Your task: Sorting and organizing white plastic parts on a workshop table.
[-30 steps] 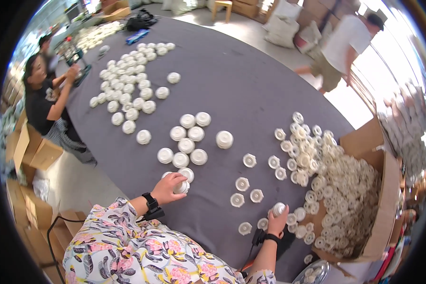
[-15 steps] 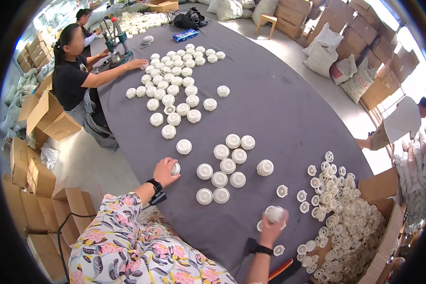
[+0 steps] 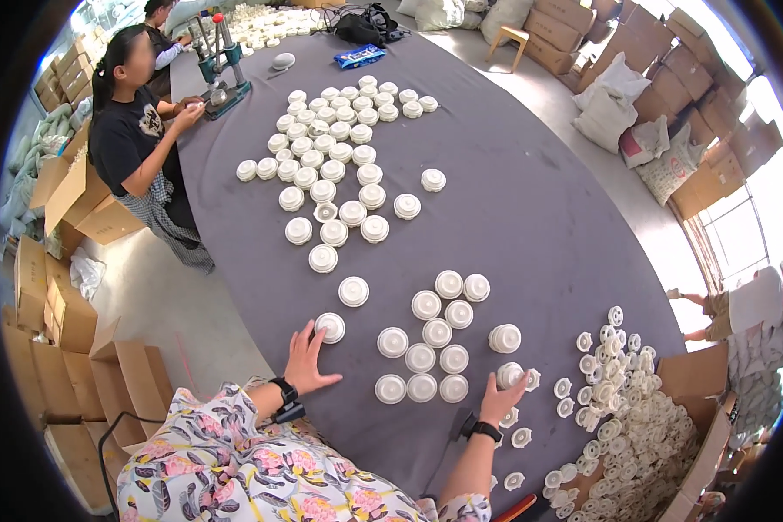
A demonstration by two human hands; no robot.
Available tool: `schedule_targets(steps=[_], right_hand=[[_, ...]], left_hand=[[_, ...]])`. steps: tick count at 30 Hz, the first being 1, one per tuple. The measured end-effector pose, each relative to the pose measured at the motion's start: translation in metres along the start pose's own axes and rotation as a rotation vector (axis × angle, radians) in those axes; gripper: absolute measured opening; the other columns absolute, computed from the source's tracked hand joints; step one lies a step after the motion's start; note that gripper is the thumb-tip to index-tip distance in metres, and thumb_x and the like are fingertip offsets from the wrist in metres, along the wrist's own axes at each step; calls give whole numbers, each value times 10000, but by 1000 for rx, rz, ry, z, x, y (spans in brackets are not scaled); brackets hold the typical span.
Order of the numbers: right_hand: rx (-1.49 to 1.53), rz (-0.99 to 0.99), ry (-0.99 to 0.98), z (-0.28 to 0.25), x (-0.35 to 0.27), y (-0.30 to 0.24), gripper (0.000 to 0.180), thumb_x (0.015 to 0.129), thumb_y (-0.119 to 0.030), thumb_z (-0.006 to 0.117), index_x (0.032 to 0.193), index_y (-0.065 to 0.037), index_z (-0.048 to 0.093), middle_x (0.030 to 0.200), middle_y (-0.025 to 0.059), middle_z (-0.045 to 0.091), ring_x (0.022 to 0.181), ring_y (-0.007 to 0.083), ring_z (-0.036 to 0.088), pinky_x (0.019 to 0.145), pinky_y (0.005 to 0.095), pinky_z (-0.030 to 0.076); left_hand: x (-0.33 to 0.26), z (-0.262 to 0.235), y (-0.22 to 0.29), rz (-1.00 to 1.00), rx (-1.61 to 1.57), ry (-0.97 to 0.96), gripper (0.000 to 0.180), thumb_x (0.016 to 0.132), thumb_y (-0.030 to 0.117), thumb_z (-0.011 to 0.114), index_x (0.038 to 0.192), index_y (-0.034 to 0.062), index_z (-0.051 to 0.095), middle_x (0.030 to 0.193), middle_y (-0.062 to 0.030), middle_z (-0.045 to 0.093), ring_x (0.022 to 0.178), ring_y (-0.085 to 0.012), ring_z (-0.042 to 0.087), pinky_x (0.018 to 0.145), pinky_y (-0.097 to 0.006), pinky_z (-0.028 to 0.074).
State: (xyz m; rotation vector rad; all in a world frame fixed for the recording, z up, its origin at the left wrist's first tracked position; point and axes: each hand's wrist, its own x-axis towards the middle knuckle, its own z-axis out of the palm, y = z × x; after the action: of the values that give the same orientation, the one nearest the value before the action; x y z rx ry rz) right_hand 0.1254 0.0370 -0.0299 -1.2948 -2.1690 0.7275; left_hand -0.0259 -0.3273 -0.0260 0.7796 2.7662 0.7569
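The right hand (image 3: 501,398) is partly hiding 1 white cap (image 3: 509,373). The lower edge is cutting off a red object (image 3: 518,508). The right rim is cropping 1 person (image 3: 754,300). A co-worker (image 3: 129,130) is holding something too small to tell.

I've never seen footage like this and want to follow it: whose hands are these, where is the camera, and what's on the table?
The left hand and right hand belong to the person wearing the camera on their head. It looks down, and its fisheye lens bends straight edges. On the grey table lie many round white lids; at right, ring-like pieces heap up by a cardboard box. The right hand grips one white lid. The left is spread open, holding nothing, beside another.
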Motion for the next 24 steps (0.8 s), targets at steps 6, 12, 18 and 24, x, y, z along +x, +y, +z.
schedule_targets(steps=[6,12,18,24], right_hand=[[11,-145,-45,22,-9,-6,733,820,-242,625,1390,17,245,1429,266,232,1348,394,177,1100,469,159],[-152,-234,-317,55,-82,-32,840,691,-241,692,1385,7,287,1429,277,241,1348,420,177,1089,523,131],[-120,-314,-274,118,-53,-76,858,635,-329,752,1344,-29,375,1391,336,244,1318,482,195,1059,578,158],[-124,-414,-271,197,-28,-153,840,639,-452,739,1326,-90,419,1372,339,269,1307,485,217,1046,586,181]], left_hand=[[-19,28,15,-43,-114,-26,1191,517,593,779,1413,95,172,1428,-275,101,1343,-419,114,1055,-616,83],[-5,48,27,-71,-26,-88,1161,545,627,744,1419,121,172,1430,-286,74,1348,-447,76,1043,-640,69],[62,25,1,-147,-52,52,1051,560,525,774,1411,196,252,1434,-274,119,1340,-458,120,1035,-647,96],[136,-14,-57,-79,10,121,938,623,492,752,1398,246,284,1438,-255,122,1350,-425,126,1036,-650,94]])
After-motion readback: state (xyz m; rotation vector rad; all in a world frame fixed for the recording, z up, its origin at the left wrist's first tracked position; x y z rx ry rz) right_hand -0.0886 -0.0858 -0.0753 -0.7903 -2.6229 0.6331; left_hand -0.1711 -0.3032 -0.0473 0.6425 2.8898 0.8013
